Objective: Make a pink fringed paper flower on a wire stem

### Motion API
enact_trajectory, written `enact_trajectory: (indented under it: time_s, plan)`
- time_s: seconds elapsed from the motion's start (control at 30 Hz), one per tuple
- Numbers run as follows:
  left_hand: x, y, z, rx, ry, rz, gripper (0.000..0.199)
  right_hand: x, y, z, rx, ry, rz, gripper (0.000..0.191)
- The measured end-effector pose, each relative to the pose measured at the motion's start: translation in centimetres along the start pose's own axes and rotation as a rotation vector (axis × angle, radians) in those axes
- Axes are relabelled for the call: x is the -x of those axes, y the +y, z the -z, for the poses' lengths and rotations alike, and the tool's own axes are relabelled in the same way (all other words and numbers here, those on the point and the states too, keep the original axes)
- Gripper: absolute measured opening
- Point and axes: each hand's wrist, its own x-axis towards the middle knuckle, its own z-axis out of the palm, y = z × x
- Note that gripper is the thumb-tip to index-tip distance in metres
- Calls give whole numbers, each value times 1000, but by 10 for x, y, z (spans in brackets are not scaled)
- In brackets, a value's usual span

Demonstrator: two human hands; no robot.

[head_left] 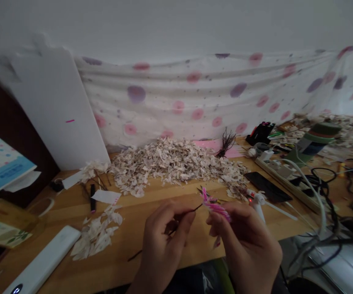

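My left hand (165, 239) is closed, pinching a thin dark stem (198, 207) between thumb and forefinger. A dark stick-like end (134, 256) shows on the other side of that hand; whether it belongs to the same stem I cannot tell. Pinched in my right hand (249, 245) is a pink-and-white striped petal piece (220, 210), partly covered by the thumb and fingers. The stem's tip reaches the left edge of the pink piece, above the front of the wooden table (197, 241). A pale pinkish bit hangs below the right fingers.
A large heap of dry whitish petals (170, 163) lies along the patterned sheet (179, 90). Smaller petals (98, 232) and a white power bank (46, 261) are left. Right are a phone (268, 186), a power strip (289, 179) with cables, and a green bottle (315, 141). Dark twigs (227, 143) stand behind.
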Motion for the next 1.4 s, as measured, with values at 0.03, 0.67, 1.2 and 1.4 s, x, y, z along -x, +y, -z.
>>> enact_trajectory:
  time_s: [0.03,0.67,1.2,1.4]
  plan:
    - [0,0,0,32,-8,30,13,-2,1,2,12,-10,30,10]
    - [6,-2,5,288,-145,280,25,-18,9,17,137,-132,137,8]
    - [7,-8,4,542,-250,380,26,-27,3,15,-53,-195,-72,7]
    - [7,-15,2,643,-294,395,31,-27,4,19,-104,-285,-84,17]
